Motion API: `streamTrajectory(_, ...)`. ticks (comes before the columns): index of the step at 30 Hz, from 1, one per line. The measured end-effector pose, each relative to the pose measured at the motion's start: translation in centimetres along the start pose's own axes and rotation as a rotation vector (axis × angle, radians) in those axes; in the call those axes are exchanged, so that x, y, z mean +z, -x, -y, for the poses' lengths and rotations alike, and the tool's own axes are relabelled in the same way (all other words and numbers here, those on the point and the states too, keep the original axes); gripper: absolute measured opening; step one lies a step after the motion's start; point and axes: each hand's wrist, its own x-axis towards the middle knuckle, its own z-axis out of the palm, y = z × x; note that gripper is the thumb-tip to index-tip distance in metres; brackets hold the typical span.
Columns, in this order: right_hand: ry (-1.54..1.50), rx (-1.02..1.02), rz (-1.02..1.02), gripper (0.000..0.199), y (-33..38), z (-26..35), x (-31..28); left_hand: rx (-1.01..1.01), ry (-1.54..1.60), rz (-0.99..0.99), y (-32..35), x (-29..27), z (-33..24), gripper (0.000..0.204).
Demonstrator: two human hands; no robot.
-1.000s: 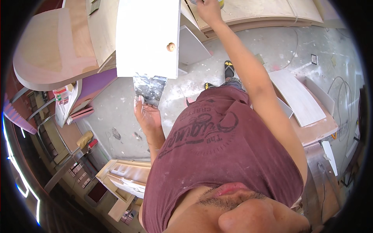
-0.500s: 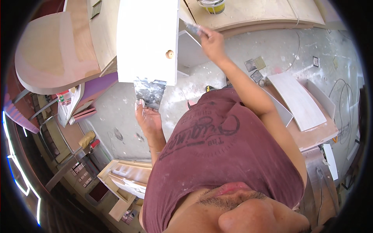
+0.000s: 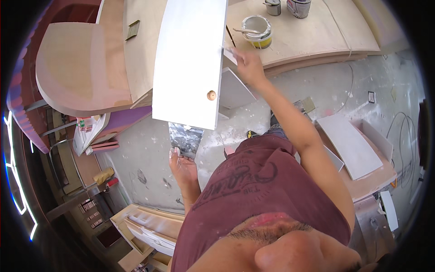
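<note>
I am noting the white panel (image 3: 186,63) ahead of the left fingers (image 3: 175,155), probably wanting light, even passes; the left hand (image 3: 183,171) is gripping a smeared plate (image 3: 186,138); beyond the right fingers (image 3: 237,55), a tub (image 3: 262,43) is holding white residue (image 3: 257,22) and a stick (image 3: 247,31); two tins (image 3: 299,9) are standing farther; the right hand (image 3: 249,67) is pinching a blurred tool (image 3: 229,51).

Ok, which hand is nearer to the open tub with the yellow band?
Right. The right hand is just below the tub in the picture, beside the white panel; the left hand is farther off, lower and to the left, holding the smeared dark sheet.
</note>
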Motion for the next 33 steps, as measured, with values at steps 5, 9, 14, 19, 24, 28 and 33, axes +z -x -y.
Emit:
streamTrajectory(5,-0.13,0.031,-0.009,0.036,5.5,1.1,1.6,-0.055,-0.014,-0.037,-0.6,0.0,0.4,0.021)
streamTrajectory(9,-0.161,-0.081,-0.033,0.036,9.6,3.4,1.7,-0.092,-0.02,-0.008,-1.1,0.2,0.7,0.018)
streamTrajectory(14,-0.252,0.082,0.148,0.033,10.9,6.1,-2.1,-0.113,-0.012,0.139,-2.0,1.2,1.3,0.019)
streamTrajectory(19,-0.372,-0.003,0.187,0.036,11.5,11.2,-5.3,-0.104,-0.036,0.183,-1.3,6.4,2.8,0.021)
streamTrajectory(24,-0.373,0.001,0.317,0.033,12.7,10.5,-5.6,-0.037,0.037,0.169,-1.6,6.9,2.1,0.023)
streamTrajectory(28,-0.245,0.358,0.336,0.031,8.4,6.2,-5.0,-0.033,0.138,0.159,-3.2,2.9,0.7,0.027)
streamTrajectory(33,-0.022,-0.048,-0.185,0.031,-3.1,-2.0,-3.0,-0.006,0.102,0.169,-2.1,3.4,0.7,0.025)
